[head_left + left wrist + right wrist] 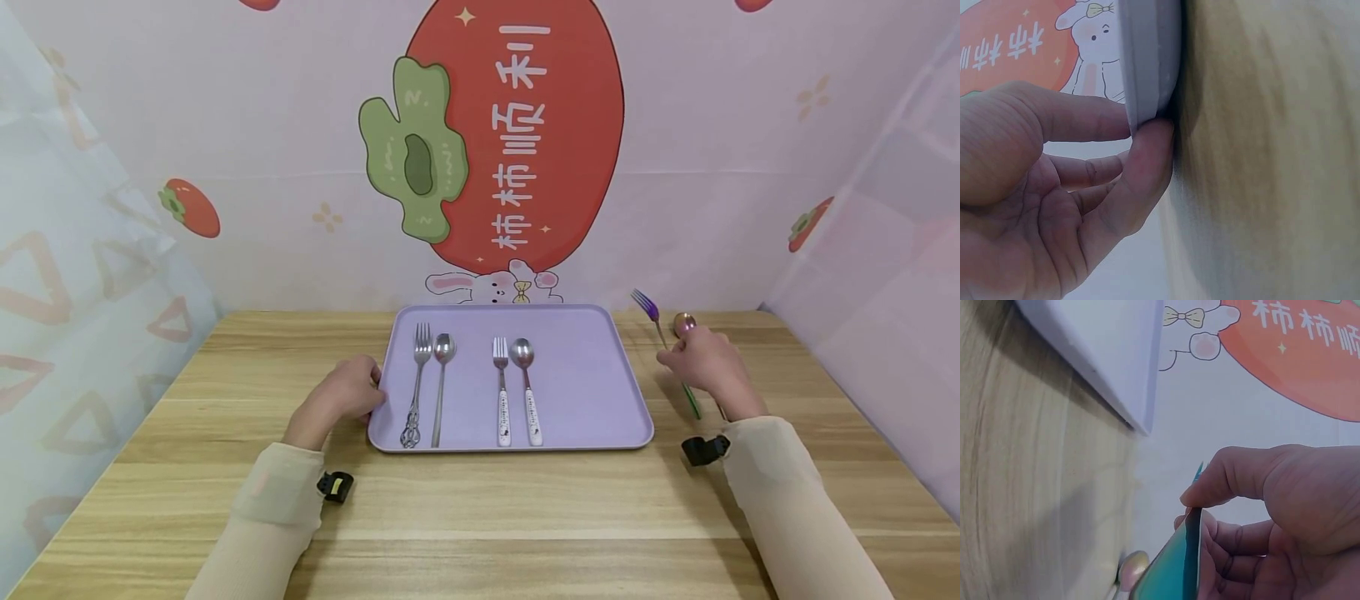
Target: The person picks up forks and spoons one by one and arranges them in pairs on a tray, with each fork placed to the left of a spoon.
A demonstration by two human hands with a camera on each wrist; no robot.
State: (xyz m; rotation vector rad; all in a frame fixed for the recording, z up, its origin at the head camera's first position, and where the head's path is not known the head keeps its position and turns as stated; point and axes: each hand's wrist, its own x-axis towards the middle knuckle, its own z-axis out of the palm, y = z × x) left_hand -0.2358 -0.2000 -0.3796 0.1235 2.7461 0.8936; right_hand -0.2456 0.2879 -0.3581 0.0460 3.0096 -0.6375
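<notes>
My left hand (343, 393) pinches the left rim of a lilac tray (577, 375); the left wrist view shows thumb and fingers on either side of the tray wall (1147, 62). Right of the tray, my right hand (708, 364) pinches an iridescent fork (649, 310) by its handle, tines pointing away. Close up, the fork's handle (1172, 565) looks teal and is lifted off the table. Beyond that hand lies a coppery spoon (683, 322), its handle mostly hidden by the hand.
On the tray lie an ornate silver fork (422, 346), a plain silver spoon (444, 348), and a fork (503, 417) and spoon (533, 417) with white patterned handles. A printed cloth (300, 125) hangs behind the wooden table (480, 517).
</notes>
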